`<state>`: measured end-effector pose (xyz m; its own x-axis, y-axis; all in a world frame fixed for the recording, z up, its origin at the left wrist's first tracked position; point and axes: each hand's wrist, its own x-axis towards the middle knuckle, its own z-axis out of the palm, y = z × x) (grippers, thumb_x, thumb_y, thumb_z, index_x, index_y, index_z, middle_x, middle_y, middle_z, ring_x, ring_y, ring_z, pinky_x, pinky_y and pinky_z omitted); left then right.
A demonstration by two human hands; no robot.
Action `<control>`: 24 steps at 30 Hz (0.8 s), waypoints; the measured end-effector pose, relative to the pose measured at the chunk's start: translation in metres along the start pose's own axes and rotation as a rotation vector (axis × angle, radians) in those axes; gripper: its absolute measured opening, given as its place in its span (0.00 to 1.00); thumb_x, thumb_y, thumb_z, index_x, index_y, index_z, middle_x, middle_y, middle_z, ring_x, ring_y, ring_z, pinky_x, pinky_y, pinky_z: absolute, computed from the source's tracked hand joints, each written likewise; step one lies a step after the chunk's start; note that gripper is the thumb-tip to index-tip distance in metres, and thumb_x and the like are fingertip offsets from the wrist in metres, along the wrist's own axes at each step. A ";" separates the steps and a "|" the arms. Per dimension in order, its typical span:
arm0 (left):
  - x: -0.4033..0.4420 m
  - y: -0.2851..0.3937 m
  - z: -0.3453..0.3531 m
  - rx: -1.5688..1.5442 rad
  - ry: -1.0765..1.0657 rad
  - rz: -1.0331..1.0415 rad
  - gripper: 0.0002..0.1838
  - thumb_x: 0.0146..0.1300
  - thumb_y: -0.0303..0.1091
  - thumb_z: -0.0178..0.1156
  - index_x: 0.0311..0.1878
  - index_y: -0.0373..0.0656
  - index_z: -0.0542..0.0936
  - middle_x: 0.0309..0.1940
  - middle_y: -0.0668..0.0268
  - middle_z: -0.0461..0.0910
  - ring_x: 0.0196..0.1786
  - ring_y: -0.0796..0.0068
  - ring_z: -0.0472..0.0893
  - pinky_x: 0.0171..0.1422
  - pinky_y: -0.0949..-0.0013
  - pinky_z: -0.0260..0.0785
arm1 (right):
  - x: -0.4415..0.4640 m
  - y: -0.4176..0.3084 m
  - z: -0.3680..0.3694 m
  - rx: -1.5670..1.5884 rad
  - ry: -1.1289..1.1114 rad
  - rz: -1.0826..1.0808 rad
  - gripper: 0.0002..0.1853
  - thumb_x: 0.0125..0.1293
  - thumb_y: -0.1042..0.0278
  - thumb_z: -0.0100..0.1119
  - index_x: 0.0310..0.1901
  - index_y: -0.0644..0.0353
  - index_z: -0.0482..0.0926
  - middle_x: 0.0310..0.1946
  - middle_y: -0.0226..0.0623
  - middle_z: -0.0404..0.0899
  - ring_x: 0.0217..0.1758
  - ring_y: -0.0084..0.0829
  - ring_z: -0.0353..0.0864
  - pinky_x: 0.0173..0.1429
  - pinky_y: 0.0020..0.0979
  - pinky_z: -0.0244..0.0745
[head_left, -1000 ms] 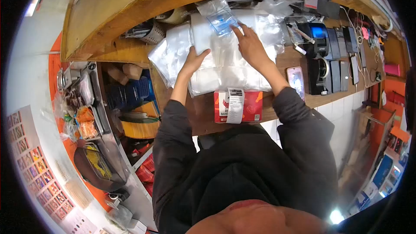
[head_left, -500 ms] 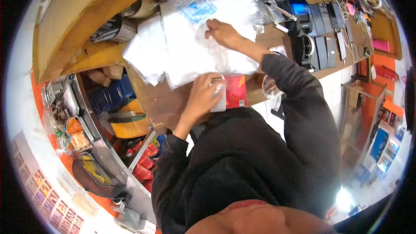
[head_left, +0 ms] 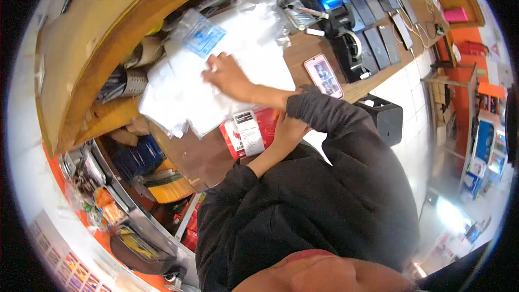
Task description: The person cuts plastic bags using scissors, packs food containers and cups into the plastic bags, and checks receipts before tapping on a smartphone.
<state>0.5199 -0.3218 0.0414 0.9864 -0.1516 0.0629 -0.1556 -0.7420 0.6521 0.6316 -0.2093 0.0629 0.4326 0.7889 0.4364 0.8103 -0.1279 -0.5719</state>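
Note:
My left hand (head_left: 287,131) grips the right side of a red box (head_left: 231,139) near my body. A white printed label (head_left: 248,132) lies across the box. My right forearm crosses above that hand and hides part of its fingers. Farther out, my right hand (head_left: 230,77) has its fingers curled on the clear plastic of a stack of plastic bags (head_left: 259,57); motion blurs the fingertips. Just beyond them lies a clear bag with blue print (head_left: 204,35).
A phone with a lit screen (head_left: 324,75) rests on the wooden table (head_left: 203,157). A tape dispenser (head_left: 351,48) and several dark flat boxes (head_left: 373,43) stand at the right. A wooden shelf edge (head_left: 102,43) curves over the left. A black bin (head_left: 385,119) is below the table.
My view has turned, shifting the table leftward. My left hand has gone from the box's left part to its right side, under my right forearm. The right hand has drawn slightly nearer.

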 end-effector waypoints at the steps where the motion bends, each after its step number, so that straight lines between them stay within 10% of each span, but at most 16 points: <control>1: 0.000 -0.001 0.006 -0.059 0.231 0.042 0.27 0.50 0.40 0.66 0.55 0.43 0.76 0.57 0.52 0.69 0.66 0.51 0.63 0.73 0.53 0.50 | -0.001 -0.017 -0.003 0.041 0.021 -0.006 0.04 0.56 0.66 0.58 0.32 0.54 0.77 0.38 0.38 0.70 0.44 0.42 0.68 0.47 0.40 0.66; 11: 0.026 0.001 0.005 -0.258 0.121 -0.100 0.36 0.45 0.29 0.68 0.62 0.55 0.68 0.63 0.53 0.58 0.66 0.47 0.62 0.68 0.54 0.60 | 0.013 -0.134 -0.089 0.871 0.078 0.096 0.11 0.71 0.64 0.44 0.33 0.62 0.64 0.23 0.45 0.66 0.26 0.47 0.70 0.31 0.40 0.64; 15: 0.048 -0.010 0.002 -0.191 0.191 -0.118 0.44 0.36 0.19 0.70 0.61 0.57 0.68 0.64 0.55 0.56 0.66 0.48 0.62 0.69 0.57 0.61 | 0.001 -0.134 -0.154 1.060 0.216 0.129 0.14 0.69 0.63 0.52 0.30 0.62 0.65 0.20 0.42 0.63 0.22 0.43 0.66 0.28 0.36 0.61; 18: 0.065 -0.016 -0.015 -0.043 0.218 -0.062 0.40 0.41 0.23 0.69 0.61 0.56 0.69 0.67 0.54 0.55 0.67 0.48 0.62 0.69 0.55 0.60 | -0.023 -0.134 -0.192 1.023 -0.012 0.217 0.19 0.55 0.65 0.70 0.25 0.64 0.66 0.20 0.37 0.62 0.22 0.32 0.65 0.27 0.31 0.59; 24: 0.072 -0.006 -0.033 0.149 0.260 -0.027 0.33 0.47 0.34 0.69 0.60 0.58 0.72 0.70 0.58 0.55 0.69 0.54 0.59 0.70 0.49 0.51 | -0.063 -0.137 -0.173 1.083 0.091 0.281 0.14 0.64 0.67 0.61 0.26 0.68 0.71 0.20 0.37 0.66 0.23 0.28 0.67 0.28 0.29 0.60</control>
<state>0.5937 -0.3064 0.0672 0.9677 0.0277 0.2507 -0.1160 -0.8339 0.5396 0.5613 -0.3453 0.2338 0.6090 0.7619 0.2204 -0.0726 0.3303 -0.9411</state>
